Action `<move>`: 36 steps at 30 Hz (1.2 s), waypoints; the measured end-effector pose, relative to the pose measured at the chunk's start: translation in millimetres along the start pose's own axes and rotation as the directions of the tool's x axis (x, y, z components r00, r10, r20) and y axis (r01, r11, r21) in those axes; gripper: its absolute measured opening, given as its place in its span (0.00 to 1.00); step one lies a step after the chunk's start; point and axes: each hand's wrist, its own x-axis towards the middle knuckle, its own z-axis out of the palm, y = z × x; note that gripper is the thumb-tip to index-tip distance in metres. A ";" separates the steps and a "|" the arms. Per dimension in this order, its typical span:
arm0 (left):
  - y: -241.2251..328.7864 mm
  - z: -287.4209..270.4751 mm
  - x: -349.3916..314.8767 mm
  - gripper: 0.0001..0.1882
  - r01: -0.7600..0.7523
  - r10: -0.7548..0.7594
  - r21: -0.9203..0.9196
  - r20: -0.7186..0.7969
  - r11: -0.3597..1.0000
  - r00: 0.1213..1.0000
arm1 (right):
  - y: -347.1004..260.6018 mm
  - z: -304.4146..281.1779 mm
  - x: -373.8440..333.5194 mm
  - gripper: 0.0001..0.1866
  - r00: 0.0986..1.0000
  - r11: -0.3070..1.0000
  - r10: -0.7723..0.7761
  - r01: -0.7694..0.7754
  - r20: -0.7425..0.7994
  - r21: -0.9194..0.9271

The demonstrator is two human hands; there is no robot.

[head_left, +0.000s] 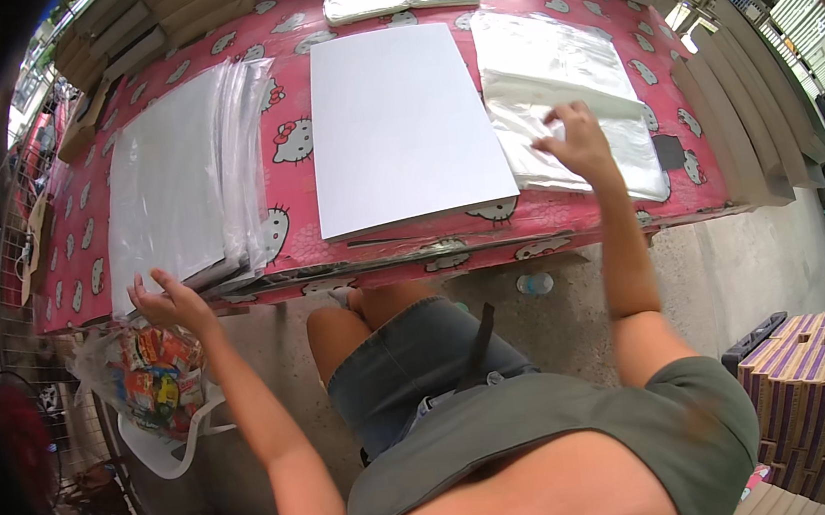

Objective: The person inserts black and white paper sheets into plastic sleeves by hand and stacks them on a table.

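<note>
Overlapping plastic bags [558, 59], right hand [579, 142], contact unclear

"What do we make of the table covering [296, 184]?"

"We see pink plastic, smooth and glossy, catching light along its near edge."

"And the white stack [404, 128] in the middle?"

"Paper, we'd say, smooth and matt."

"On the left we have the wrapped stack [168, 178], white under clear plastic film that shines and wrinkles along its right side."

"To the right, our pile of clear bags [552, 54] looks like similar thin plastic, glossy and creased."

"Farther right we notice brown boards [732, 118]: cardboard, by their dull look."

"Nearer us, the skirt [419, 362] is matt denim cloth, and the floor [726, 275] looks like dull concrete."
</note>
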 end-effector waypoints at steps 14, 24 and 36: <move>257.1 -82.8 -50.7 0.42 0.268 0.626 -0.828 0.551 0.493 0.552 | -12.0 0.7 13.0 0.15 0.918 0.672 0.383 -0.351 0.100 0.652; 222.8 -128.6 -32.8 0.06 0.844 0.205 -0.430 0.901 0.320 0.381 | -134.6 -8.4 -45.8 0.10 0.749 0.564 -0.639 0.299 0.177 0.769; 144.0 -136.9 -3.5 0.04 0.594 -0.066 -0.644 0.649 0.482 0.758 | -228.2 -1.9 -35.4 0.06 0.887 0.480 -0.446 0.348 -0.118 0.806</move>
